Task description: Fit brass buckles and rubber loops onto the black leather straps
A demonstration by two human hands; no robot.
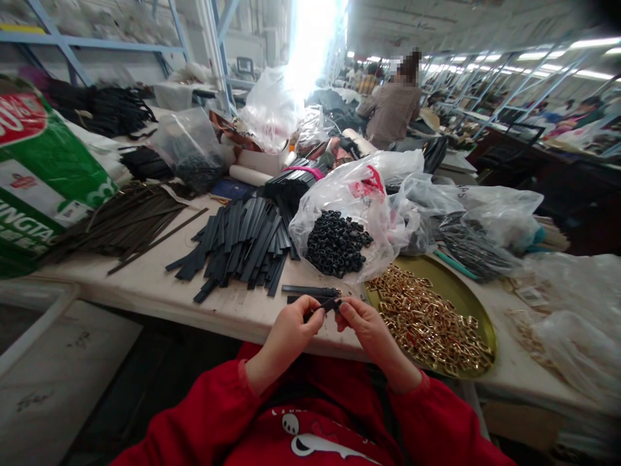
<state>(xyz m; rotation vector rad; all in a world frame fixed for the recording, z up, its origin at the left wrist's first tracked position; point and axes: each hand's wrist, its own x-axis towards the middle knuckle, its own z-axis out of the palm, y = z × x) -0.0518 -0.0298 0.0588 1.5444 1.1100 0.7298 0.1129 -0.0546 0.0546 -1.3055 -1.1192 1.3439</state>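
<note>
Near the table's front edge, my left hand (294, 325) is closed round a short black strap (325, 306). My right hand (363, 323) pinches the strap's right end; whether a small black loop sits between these fingers I cannot tell. Just beyond the fingers another black strap (310, 291) lies flat, with a loop near its right end. A fanned pile of black straps (242, 236) spreads to the left. Behind my right hand, an open clear plastic bag (303, 223) holds many small black loops (334, 246). Gold-coloured metal buckles (431, 317) heap up on a round tray (473, 285) at the right.
Long dark brown strips (121, 217) and a green printed sack (63, 175) are at the left. More plastic bags (485, 207) crowd the right and back. A turquoise-handled tool (456, 264) lies behind the tray. Farther back a person (394, 110) faces away.
</note>
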